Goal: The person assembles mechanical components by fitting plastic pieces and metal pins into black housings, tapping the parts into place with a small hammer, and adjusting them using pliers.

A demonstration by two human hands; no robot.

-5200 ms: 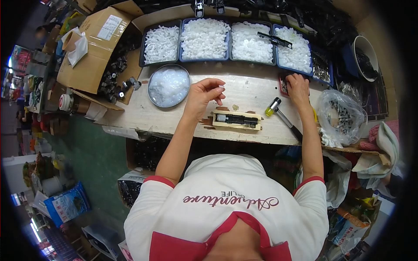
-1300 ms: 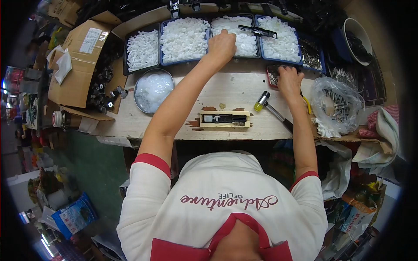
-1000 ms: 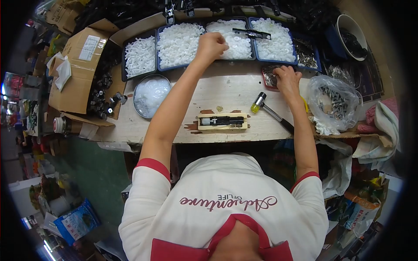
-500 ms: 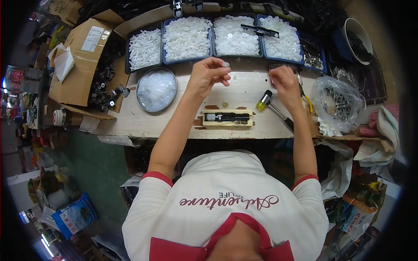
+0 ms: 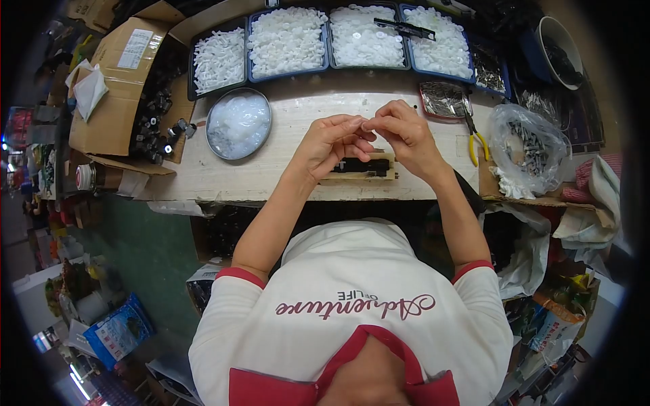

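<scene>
My left hand [image 5: 332, 143] and my right hand [image 5: 408, 141] meet fingertip to fingertip above the table, both pinched. What they hold between the fingertips is too small to make out. Partly hidden beneath them lies a cream-coloured block [image 5: 391, 166] with a black part [image 5: 371, 167] in it. Beyond my right hand sits a red-rimmed tray of small metal pins [image 5: 443, 101], with yellow-handled pliers [image 5: 478, 145] at its right side. The hammer's head is hidden behind my right hand and arm.
Trays of white plastic parts [image 5: 288, 42] line the back, with a black piece [image 5: 405, 28] across two. A round dish [image 5: 238, 125] stands left, beside an open cardboard box [image 5: 112, 95]. On the right are a clear bag of metal parts [image 5: 529, 152] and a bucket [image 5: 560, 54].
My right hand has left the red-rimmed tray and come left to my left hand, which has come slightly down. Their fingertips now meet over the cream block. The tray of pins is uncovered.
</scene>
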